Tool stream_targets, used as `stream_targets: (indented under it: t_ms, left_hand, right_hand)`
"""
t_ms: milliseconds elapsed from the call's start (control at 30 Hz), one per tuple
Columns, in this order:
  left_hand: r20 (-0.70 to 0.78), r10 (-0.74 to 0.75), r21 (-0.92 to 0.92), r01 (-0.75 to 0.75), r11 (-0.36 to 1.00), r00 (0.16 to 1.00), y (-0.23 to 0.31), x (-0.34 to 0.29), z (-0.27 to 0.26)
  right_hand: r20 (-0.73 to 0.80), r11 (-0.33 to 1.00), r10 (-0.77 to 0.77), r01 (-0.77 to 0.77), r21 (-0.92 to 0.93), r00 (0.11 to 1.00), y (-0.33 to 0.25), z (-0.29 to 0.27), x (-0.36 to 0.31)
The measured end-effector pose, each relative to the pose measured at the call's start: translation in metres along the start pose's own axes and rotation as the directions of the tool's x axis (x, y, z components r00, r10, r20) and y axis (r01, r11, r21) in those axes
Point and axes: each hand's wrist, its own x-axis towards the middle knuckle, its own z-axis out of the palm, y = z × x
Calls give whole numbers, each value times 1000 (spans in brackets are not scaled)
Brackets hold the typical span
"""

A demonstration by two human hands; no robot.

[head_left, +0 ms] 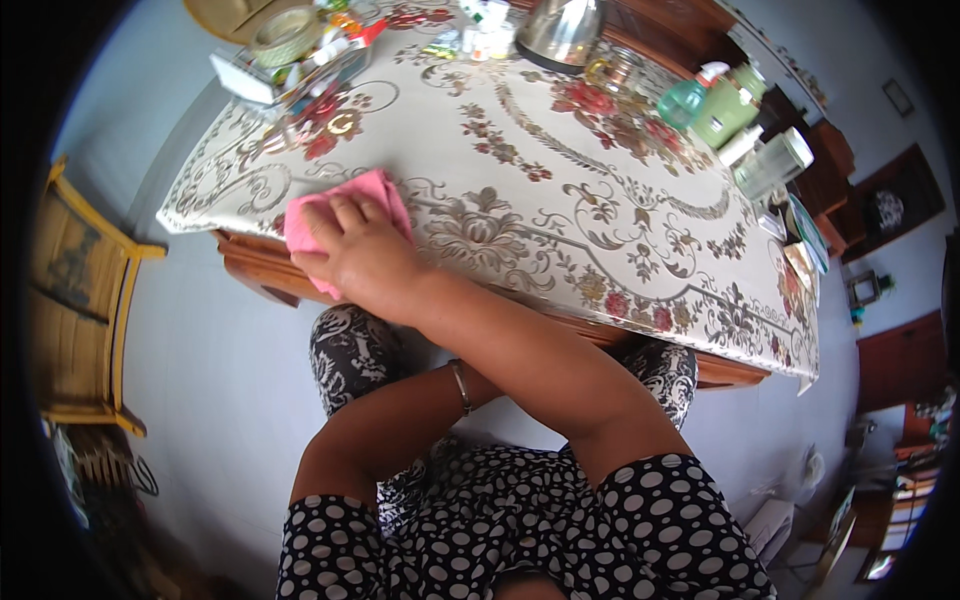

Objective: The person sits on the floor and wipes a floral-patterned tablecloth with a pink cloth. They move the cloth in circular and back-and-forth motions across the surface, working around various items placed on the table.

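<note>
A pink cloth [388,196] lies folded at the near left edge of the table, on the flowered tablecloth [430,130]. My right hand [365,255] rests on top of this cloth, fingers curved and gripping it, the arm reaching across my body to the left. Under that forearm passes my left arm, with a silver bracelet [460,388] at its wrist. Just a bit of my left hand [485,385] shows beyond the bracelet, low in front of the table edge; its fingers are hidden behind the right forearm.
A basket of small items [325,65] stands at the far left of the table. Toward the back are a metal kettle [562,35] and a glass jar [620,70]. A spray bottle [685,100] and a green flask [730,105] line the right side. A wooden chair [85,300] stands left.
</note>
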Motion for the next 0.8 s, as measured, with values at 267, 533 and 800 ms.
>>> stream_targets:
  t_ms: [267, 533, 800]
  left_hand:
    - [80, -4, 21, 2, 1000, 997, -4, 9, -3]
    - [47, -16, 32, 15, 999, 999, 2, 27, 3]
    - [376, -92, 175, 26, 984, 922, 10, 24, -8]
  right_hand:
    - [-56, 992, 103, -107, -69, 993, 15, -53, -73]
    - [97, 902, 384, -350, -253, 918, 32, -144, -206]
    - [-37, 622, 738, -701, -350, 674, 42, -247, -324]
